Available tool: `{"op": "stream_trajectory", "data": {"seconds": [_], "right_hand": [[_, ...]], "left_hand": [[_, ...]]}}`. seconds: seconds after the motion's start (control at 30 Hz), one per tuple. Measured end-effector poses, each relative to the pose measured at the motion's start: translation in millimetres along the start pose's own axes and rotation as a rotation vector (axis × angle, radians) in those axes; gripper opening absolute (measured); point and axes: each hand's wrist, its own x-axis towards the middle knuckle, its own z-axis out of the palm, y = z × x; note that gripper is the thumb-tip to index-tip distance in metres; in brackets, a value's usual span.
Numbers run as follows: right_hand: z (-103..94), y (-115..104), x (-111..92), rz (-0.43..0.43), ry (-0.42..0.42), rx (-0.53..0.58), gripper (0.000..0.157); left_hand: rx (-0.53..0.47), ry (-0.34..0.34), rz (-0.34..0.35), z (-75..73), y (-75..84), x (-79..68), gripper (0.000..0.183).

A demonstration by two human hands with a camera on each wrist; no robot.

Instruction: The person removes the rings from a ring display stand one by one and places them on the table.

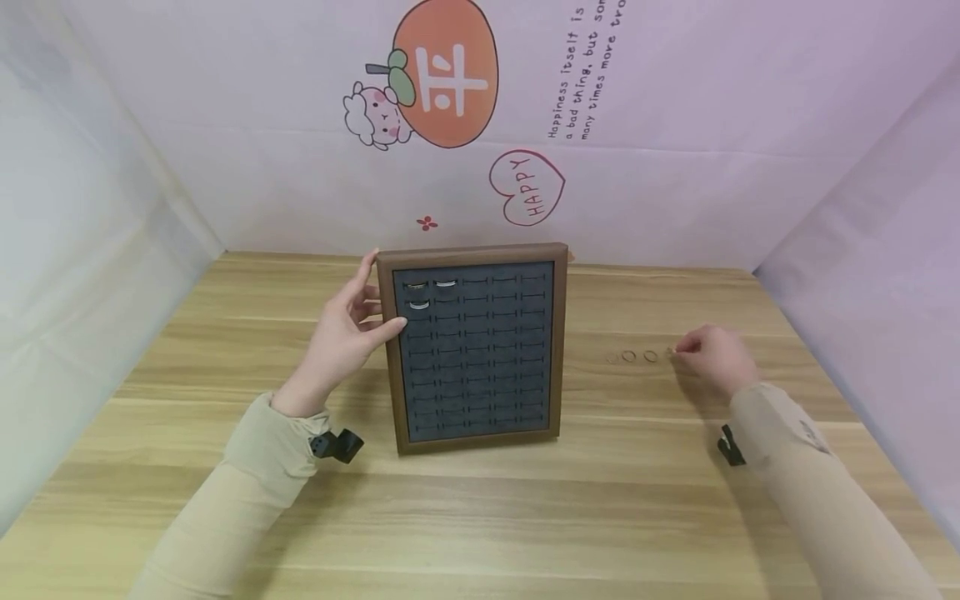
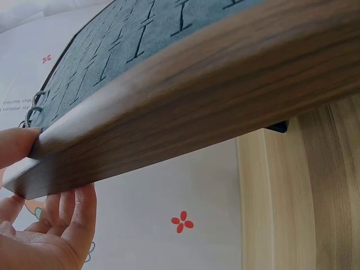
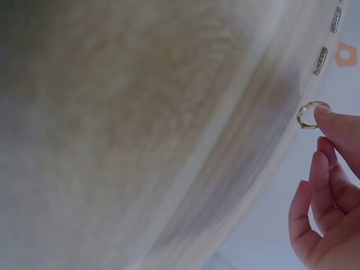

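Where hands rest, ring tray beside loose rings

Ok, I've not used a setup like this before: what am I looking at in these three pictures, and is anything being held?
There is no machine here, only a person's two bare hands. The wide picture comes from a camera on the person's head, looking down at a wooden table. The other two come from small cameras strapped to each wrist, so they look odd and very close.

On the table stands a wood-framed ring display board with grey slotted padding; three rings sit in its top left slots. The left hand grips the board's left edge, thumb in front and fingers behind, which the left wrist view shows from beside the frame.

To the right, loose rings lie in a row on the table. The right hand is at the end of that row, and the right wrist view shows its fingertip on a gold ring.
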Motion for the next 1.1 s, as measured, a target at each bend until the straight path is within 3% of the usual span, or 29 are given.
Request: {"op": "stream_trajectory", "data": {"seconds": [0.17,0.43,0.67,0.9,1.1], "right_hand": [[0.9,-2,5,-0.009,-0.063,-0.060,0.019],[1.4,-4,8,-0.034,-0.065,-0.087,0.016],[0.5,-3,4,-0.052,-0.051,-0.065,0.017],[-5.7,-2,-6,-0.005,-0.036,0.019,0.031],[-18.2,-5,-10,-0.043,0.053,0.048,0.029]], "left_hand": [[-0.006,0.001,0.004,0.2,0.4,0.7,0.091],[-0.019,-0.001,0.012,0.3,2.0,2.4,0.092],[-0.028,-0.004,0.004,1.1,2.4,2.3,0.092],[-0.030,-0.002,-0.001,1.0,0.9,1.6,0.092],[-0.028,0.000,-0.003,0.5,-0.2,1.4,0.093]]}}
